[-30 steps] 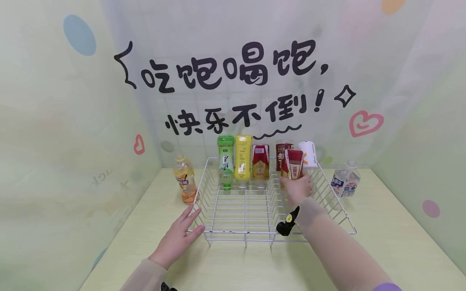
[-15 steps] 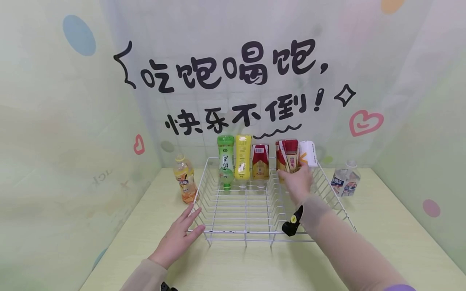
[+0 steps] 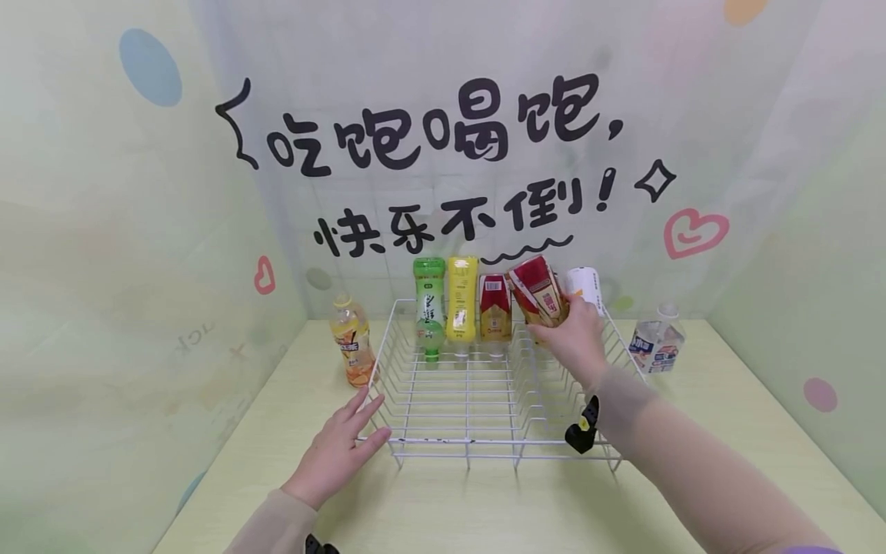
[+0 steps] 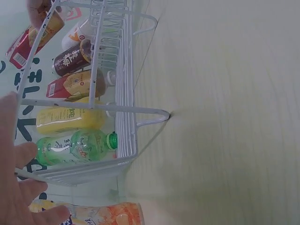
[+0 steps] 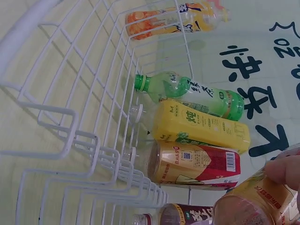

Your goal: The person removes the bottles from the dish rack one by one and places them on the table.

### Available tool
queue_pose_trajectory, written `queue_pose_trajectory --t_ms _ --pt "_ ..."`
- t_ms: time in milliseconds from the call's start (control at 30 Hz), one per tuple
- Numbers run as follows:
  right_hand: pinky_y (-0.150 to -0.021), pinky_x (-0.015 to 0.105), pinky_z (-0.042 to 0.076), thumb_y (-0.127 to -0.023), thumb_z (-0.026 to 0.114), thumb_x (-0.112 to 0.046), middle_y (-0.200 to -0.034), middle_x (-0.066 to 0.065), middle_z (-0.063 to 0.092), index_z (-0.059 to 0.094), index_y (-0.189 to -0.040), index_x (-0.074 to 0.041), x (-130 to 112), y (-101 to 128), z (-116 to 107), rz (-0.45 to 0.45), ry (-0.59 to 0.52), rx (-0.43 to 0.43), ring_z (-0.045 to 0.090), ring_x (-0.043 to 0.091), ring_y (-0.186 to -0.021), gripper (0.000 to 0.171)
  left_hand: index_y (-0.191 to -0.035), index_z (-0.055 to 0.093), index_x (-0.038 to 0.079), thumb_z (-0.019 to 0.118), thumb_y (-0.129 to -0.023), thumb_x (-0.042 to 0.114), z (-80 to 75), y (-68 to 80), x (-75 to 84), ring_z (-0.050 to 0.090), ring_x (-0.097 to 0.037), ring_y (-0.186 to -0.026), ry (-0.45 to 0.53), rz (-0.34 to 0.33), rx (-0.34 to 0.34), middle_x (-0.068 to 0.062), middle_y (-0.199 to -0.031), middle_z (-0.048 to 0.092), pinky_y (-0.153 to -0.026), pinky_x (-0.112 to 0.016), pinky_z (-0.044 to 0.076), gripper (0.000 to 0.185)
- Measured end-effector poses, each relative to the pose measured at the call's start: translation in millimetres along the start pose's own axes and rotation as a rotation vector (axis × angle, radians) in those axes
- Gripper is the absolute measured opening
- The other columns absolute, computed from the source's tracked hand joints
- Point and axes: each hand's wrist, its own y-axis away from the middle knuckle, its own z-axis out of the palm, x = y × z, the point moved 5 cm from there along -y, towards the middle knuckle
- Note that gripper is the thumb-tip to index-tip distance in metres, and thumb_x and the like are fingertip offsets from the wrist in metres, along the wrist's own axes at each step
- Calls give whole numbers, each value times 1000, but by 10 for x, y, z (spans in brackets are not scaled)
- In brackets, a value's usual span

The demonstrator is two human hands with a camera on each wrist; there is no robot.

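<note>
My right hand (image 3: 580, 336) grips a red-and-gold drink bottle (image 3: 538, 292) above the right half of a white wire rack (image 3: 450, 442). The bottle leans to the left and hides the dark brown bottle (image 4: 72, 58) behind it in the head view. At the rack's front left corner rests my left hand (image 3: 338, 455), its fingers spread and fairly straight. Along the rack's back stand a green bottle (image 3: 429, 292), a yellow bottle (image 3: 461, 300), a second red-and-gold bottle (image 3: 495, 308) and a white container (image 3: 587, 285). The green, yellow and second red-and-gold bottles are cap down.
An orange drink bottle (image 3: 354, 346) stands on the pale table (image 3: 484, 512) left of the rack. To the rack's right is a clear bottle (image 3: 656, 346) with a blue-and-white label. A printed backdrop (image 3: 443, 46) rises close behind the rack.
My right hand has raised the red-and-gold bottle, and its top has tipped to the left, covering the brown bottle. My wrist has shifted right. The left hand has stayed in place.
</note>
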Motion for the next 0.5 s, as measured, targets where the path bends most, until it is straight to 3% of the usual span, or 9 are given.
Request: queue_pose_trajectory --t_ms 167,500 --pt "-98 55 38 -74 80 -28 -125 21 46 38 -140 0 -43 8 -33 -94 101 -30 41 37 -115 84 -144 47 18 56 -93 50 -74 -28 79 32 -43 -135 -75 31 3 -15 -154 30 -101 -67 30 61" --pt "-92 55 42 -73 81 -27 -120 19 49 43 -135 -1 -121 63 1 -235 245 -85 44 36 -110 77 -139 52 13 60 -91 50 -257 -120 264 40 -47 -128 -252 111 -65 -22 -143 44 -100 -64 33 62"
